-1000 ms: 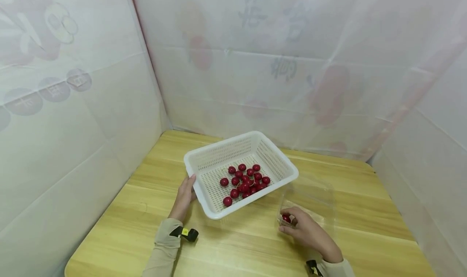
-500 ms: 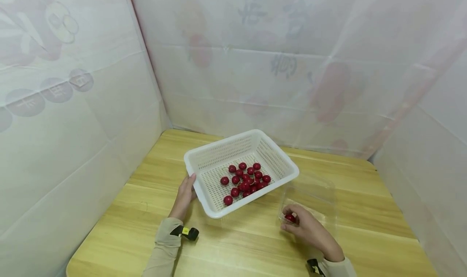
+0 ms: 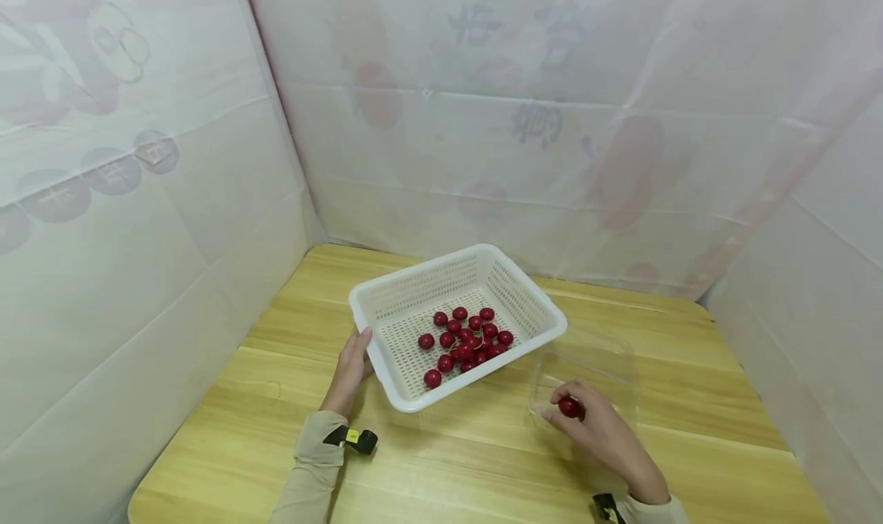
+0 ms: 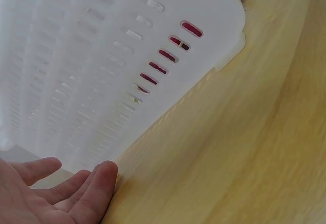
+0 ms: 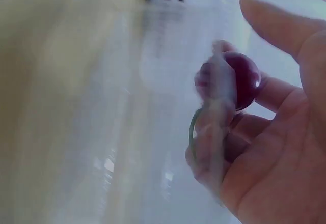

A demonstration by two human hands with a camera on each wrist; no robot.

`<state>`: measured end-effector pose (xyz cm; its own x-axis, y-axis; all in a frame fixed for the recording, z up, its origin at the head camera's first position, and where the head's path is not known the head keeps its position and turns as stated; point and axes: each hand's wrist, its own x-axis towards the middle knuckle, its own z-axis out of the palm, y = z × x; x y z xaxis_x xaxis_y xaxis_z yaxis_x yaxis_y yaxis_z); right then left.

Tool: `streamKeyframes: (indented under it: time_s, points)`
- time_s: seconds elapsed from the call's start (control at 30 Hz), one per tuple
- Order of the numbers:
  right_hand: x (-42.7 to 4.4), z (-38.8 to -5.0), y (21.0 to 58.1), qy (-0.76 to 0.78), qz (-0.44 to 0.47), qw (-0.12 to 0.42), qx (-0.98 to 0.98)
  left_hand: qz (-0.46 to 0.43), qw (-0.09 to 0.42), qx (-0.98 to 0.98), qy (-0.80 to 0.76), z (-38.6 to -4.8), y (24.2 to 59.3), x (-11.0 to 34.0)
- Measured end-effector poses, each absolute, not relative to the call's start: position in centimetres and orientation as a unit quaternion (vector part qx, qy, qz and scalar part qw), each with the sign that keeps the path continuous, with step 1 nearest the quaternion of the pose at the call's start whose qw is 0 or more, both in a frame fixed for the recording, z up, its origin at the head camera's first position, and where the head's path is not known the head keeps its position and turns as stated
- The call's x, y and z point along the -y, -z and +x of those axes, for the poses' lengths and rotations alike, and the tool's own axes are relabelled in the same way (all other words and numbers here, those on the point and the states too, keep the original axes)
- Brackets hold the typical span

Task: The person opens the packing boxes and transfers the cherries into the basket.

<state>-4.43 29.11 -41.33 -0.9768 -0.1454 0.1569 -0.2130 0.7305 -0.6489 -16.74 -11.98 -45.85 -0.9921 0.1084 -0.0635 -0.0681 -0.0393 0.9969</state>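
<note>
In the head view, a white plastic basket (image 3: 448, 275) with slotted walls sits at the table's middle, several dark red cherries (image 3: 464, 338) spread over its floor. My left hand (image 3: 349, 371) grips its left rim, the thumb over the edge; the left wrist view has its fingers against the slotted wall (image 4: 102, 76). A single cherry (image 3: 569, 407) is held in the curled fingers of my right hand (image 3: 607, 436). In the right wrist view that cherry (image 5: 246, 81) has a green stem, and my thumb stands apart from it. Around the right hand is a clear plastic box (image 3: 621, 363).
The wood-grain table (image 3: 441, 470) has rounded corners. Pale printed cloth walls (image 3: 428, 164) enclose its left, back and right sides. The box is see-through, so its edges are faint, to the right of the basket.
My right hand has moved a little to the right and slightly away from me, with the cherry in it. The left hand and the basket are nearly still.
</note>
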Motion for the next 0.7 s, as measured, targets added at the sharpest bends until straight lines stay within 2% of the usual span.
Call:
streamKeyframes:
  time_s: [0.17,0.4,0.53,0.7]
  points:
    - [-30.6,-5.0,38.7,-0.334,0.087,0.083,0.935,0.019,0.056,-0.688,-0.723,-16.9,45.7,12.1]
    - [-30.4,-7.8,35.3,-0.290,0.143,0.158,0.933,0.018,0.055,-0.693,-0.719,-16.9,45.6,12.1]
    - [-28.7,-10.0,34.2,-0.298,0.174,0.149,0.927,0.019,0.056,-0.695,-0.716,-16.7,45.7,12.0]
    - [-25.5,-12.5,33.8,-0.302,0.205,0.105,0.925,0.023,0.055,-0.697,-0.714,-16.5,45.8,11.8]
